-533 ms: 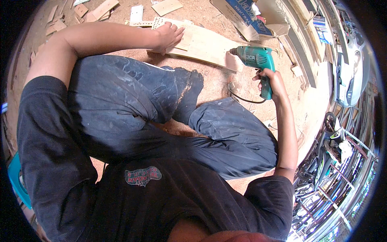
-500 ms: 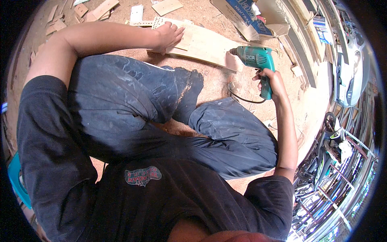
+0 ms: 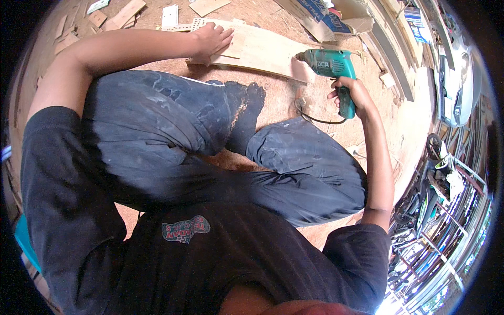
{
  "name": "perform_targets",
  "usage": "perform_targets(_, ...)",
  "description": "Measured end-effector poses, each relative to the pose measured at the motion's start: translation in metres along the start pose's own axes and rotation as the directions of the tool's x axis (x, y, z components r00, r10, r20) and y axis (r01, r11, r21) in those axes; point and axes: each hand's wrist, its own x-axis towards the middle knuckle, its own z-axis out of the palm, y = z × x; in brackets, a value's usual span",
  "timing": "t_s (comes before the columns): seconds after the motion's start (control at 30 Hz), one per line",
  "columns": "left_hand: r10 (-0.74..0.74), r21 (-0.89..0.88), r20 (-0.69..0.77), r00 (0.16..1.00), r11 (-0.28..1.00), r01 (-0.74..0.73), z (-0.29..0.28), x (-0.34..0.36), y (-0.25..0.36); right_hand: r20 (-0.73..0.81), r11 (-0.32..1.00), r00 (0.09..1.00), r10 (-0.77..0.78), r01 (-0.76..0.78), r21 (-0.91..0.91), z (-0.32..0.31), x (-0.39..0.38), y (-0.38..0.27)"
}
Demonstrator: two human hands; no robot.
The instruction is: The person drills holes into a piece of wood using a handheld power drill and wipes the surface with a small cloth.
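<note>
One pale wooden board [image 3: 265, 48], on the ground [image 3: 275, 102] beyond the person's two legs [image 3: 152, 115]. One green drill [image 3: 329, 64], nose at the board's right end. Two hands: left hand [image 3: 212, 42] upon the board, fingers slightly spread; right hand [image 3: 358, 93], fingers curled round the drill's handle. One cardboard box [image 3: 331, 24], contents unclear to me.

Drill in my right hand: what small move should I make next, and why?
Perhaps press your left hand down firmly on the board: it rests toward the board's left end, while your right hand holds the drill with its nose at the other end, so the board could twist. I can't tell whether it is cutting.
</note>
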Motion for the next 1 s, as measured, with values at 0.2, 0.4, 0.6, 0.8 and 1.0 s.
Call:
perform_targets(0.2, -0.022, -0.048, 0.005, 1.000, 0.999, 0.022, 0.003, 0.001, 0.001, 0.020, 1.000, 1.000, 0.007, -0.007, 0.003, -0.004, 0.005, -0.007)
perform_targets(0.4, -0.045, -0.088, -0.002, 0.999, 0.995, 0.044, 0.003, 0.001, 0.004, 0.024, 0.997, 0.999, 0.044, -0.043, -0.072, -0.006, 0.009, -0.020)
perform_targets(0.6, -0.041, -0.041, -0.075, 0.996, 0.998, 0.038, 0.013, 0.003, 0.004, 0.025, 0.995, 0.998, 0.066, -0.064, -0.070, -0.010, 0.015, -0.020)
perform_targets(0.8, -0.068, -0.081, -0.109, 0.992, 0.995, 0.059, 0.022, 0.006, 0.006, 0.037, 0.993, 0.995, 0.092, -0.089, -0.083, -0.011, 0.014, -0.023)
perform_targets(1.0, -0.062, -0.080, -0.112, 0.992, 0.995, 0.053, 0.021, 0.006, 0.004, 0.033, 0.994, 0.996, 0.085, -0.082, -0.077, -0.009, 0.012, -0.026)
